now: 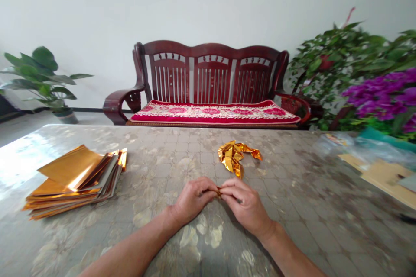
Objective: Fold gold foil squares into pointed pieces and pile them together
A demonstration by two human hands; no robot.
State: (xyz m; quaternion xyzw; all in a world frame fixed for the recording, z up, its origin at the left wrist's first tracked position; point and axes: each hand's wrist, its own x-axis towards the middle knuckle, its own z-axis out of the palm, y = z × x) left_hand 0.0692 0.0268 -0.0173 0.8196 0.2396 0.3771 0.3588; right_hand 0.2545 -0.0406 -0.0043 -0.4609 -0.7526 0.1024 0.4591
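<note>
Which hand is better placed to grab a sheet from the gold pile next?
Probably the left hand: it's nearer the gold pile. The right hand is farther away. Both pinch a small gold piece, though.

Two bare hands, one left hand [192, 200] and one right hand [248, 207], with one small gold piece [219, 192]. One desk [162, 164], one stack of gold sheets [73, 177] too overlapped to count, one cluster of gold foil [232, 156]. One wooden settee [209, 51] with three back panels [213, 82], one seat cover [214, 112].
</note>
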